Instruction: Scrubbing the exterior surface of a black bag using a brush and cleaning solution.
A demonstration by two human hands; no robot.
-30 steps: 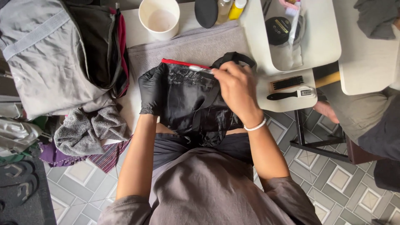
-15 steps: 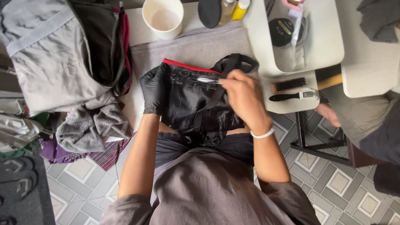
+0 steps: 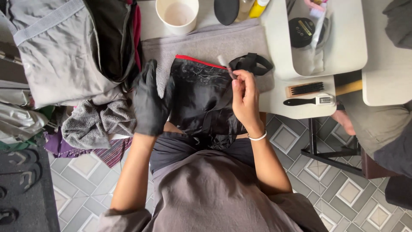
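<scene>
A shiny black bag [image 3: 201, 99] with a red top edge and a black strap lies on a grey towel [image 3: 214, 43] at the table's front, partly over my lap. My left hand [image 3: 150, 101], in a black glove, rests against the bag's left side with fingers spread. My bare right hand [image 3: 244, 96], a white band at its wrist, pinches a small thin brush-like tool [image 3: 225, 64] whose pale tip points up near the bag's upper right corner.
A white cup [image 3: 177, 13], a black oval pad and a yellow bottle stand at the back. Two brushes [image 3: 305, 89] lie at the table's right. Grey clothing and a towel [image 3: 92, 122] pile up left. Another person's hand [image 3: 343, 122] and leg sit at right.
My right hand has lifted off the bag's top edge and now holds the small tool upright. My gloved left hand has slid from the bag's upper left corner down its side.
</scene>
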